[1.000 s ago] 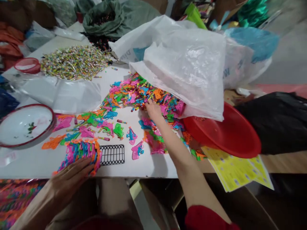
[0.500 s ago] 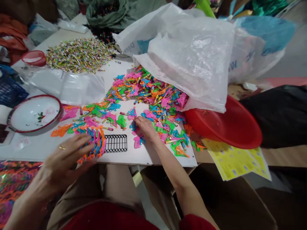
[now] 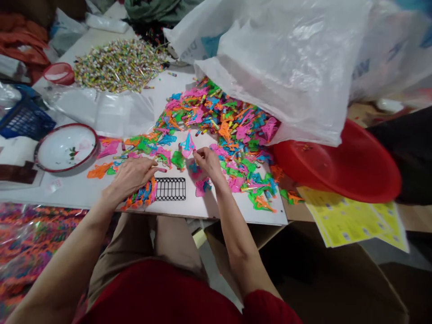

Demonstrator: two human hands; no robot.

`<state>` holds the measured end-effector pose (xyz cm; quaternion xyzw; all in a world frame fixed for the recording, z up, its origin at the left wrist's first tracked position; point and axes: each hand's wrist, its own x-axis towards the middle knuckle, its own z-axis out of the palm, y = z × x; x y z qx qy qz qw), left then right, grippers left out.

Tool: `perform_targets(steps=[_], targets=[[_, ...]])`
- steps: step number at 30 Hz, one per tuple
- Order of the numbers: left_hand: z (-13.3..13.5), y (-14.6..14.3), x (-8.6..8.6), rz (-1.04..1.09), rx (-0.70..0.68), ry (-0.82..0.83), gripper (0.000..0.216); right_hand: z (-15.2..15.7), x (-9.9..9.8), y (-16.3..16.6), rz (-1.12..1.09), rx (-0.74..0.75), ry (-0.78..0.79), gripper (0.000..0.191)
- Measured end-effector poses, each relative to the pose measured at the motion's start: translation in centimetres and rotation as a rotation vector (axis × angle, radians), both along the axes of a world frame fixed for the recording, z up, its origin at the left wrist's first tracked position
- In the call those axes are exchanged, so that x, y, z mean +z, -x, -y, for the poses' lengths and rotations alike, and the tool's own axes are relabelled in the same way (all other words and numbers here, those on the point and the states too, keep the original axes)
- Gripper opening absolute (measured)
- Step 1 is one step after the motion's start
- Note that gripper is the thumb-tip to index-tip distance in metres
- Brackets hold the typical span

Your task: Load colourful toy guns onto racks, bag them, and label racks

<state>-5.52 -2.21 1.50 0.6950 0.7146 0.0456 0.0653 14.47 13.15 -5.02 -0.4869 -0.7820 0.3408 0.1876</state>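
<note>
A heap of small bright plastic toy pieces (image 3: 222, 121) in pink, green, orange and blue spreads over the white table (image 3: 67, 198) from under a large white plastic bag (image 3: 286, 67). My right hand (image 3: 206, 163) pinches a pink and blue toy piece (image 3: 186, 146) lifted just above the table. My left hand (image 3: 133, 174) lies palm down with its fingers closed over a stacked row of the coloured pieces (image 3: 143, 195). A black plastic grid (image 3: 170, 189) lies flat between my two hands.
A red basin (image 3: 340, 162) tilts at the right over yellow printed sheets (image 3: 357, 220). A white bowl with a red rim (image 3: 65, 147) stands at the left, a blue basket (image 3: 23, 119) beyond it. A pile of small striped sticks (image 3: 118, 65) and a red cup (image 3: 60, 73) lie at the back.
My right hand drew back from the heap toward me and now holds up a pink and blue piece. My left hand slid forward over the stacked row.
</note>
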Motion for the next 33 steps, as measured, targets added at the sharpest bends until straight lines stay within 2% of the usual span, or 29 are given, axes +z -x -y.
perform_targets(steps=[3, 7, 9, 11, 13, 16, 19, 22, 27, 33], targets=[[0.1, 0.1, 0.6, 0.035, -0.004, -0.039, 0.043, 4.0, -0.5, 0.6, -0.404, 0.096, 0.117, 0.027], [-0.2, 0.5, 1.2, 0.125, -0.036, -0.191, 0.045, 8.4, -3.1, 2.0, -0.497, 0.208, 0.381, 0.017], [-0.6, 0.4, 1.2, 0.12, -0.071, -0.14, 0.046, 9.1, -4.2, 2.8, -0.541, 0.215, 0.453, 0.021], [-0.9, 0.1, 1.0, 0.056, -0.084, -0.025, 0.045, 9.1, -4.9, 3.7, -0.582, 0.258, 0.404, 0.026], [-1.0, -0.4, 0.8, -0.018, -0.043, 0.059, 0.045, 8.8, -5.1, 4.7, -0.532, 0.346, 0.272, 0.028], [-0.9, -0.7, 1.0, -0.028, 0.021, 0.099, 0.051, 8.7, -5.2, 5.8, -0.337, 0.455, 0.06, 0.03], [-0.7, -0.4, 1.3, 0.012, -0.029, 0.101, 0.064, 8.7, -5.2, 6.4, -0.187, 0.523, -0.07, 0.03], [-0.5, 0.2, 1.0, 0.014, -0.084, 0.073, 0.063, 8.3, -4.6, 7.0, -0.076, 0.591, -0.121, 0.026], [-0.5, 0.8, -0.3, 0.028, -0.091, 0.042, 0.06, 8.0, -3.8, 7.8, 0.053, 0.724, -0.194, 0.017], [-0.3, 0.4, -1.2, -0.024, -0.119, 0.004, 0.063, 9.7, -4.4, 7.5, 0.117, 0.605, -0.218, 0.02]])
